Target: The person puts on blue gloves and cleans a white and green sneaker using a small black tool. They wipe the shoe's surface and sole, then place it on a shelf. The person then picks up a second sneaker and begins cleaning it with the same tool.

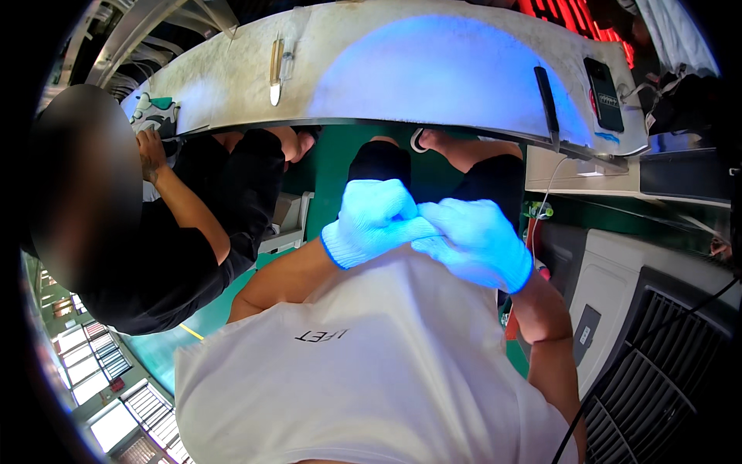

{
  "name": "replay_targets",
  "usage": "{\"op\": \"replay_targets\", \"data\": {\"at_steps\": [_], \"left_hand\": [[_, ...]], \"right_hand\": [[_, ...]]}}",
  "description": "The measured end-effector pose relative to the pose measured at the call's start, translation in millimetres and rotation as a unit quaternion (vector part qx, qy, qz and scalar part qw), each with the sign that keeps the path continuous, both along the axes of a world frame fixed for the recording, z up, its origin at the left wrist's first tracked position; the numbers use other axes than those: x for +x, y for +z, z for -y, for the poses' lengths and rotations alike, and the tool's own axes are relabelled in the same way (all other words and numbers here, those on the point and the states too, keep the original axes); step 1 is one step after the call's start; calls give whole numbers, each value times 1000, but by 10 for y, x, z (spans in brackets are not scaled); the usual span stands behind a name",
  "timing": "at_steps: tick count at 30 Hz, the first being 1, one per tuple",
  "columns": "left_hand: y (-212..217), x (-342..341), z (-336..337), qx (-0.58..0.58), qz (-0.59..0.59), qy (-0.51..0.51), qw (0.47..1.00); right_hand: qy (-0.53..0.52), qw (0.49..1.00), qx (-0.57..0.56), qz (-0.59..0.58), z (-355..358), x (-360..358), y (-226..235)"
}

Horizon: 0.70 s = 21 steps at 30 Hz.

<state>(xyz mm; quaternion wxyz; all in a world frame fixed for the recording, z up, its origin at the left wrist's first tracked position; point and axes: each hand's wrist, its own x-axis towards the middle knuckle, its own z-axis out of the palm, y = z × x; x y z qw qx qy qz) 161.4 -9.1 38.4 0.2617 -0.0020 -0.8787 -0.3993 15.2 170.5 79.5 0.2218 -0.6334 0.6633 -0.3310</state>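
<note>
Both of my hands wear knitted gloves, white with blue cuffs, tinted bright blue by the light. In front of my chest, short of the table edge, they meet at the fingers. My left hand (375,220) is closed, its fingers curled in and its thumb side toward the other hand. Against it, my right hand (481,241) is also closed, fingers bent and pressed together. Whatever lies between the fingertips, perhaps only glove fabric, is hidden. Neither hand touches the worktable (232,81), whose middle is lit by a broad blue patch.
On the table lie a slim yellowish tool with a white tip (276,73), a clear tube (287,66), a long black tool (546,100) and a dark phone (604,93). At left, a co-worker's hand (151,153) touches a shoe (154,114). A grey-white machine (610,271) stands right.
</note>
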Motion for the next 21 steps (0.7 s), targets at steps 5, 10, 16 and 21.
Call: {"op": "replay_targets", "data": {"at_steps": [5, 10, 16, 21], "left_hand": [[-160, -56, -120, -10, 194, 55, 979], [96, -154, -56, 274, 185, -6, 944], [435, -168, 0, 502, 263, -174, 805], [43, -160, -61, 391, 168, -418, 803]], "right_hand": [[63, 989, 108, -75, 145, 165, -215], [51, 989, 55, 126, 244, 11, -144], [-60, 977, -120, 164, 82, -211, -259], [129, 960, -82, 233, 34, 61, -273]]}}
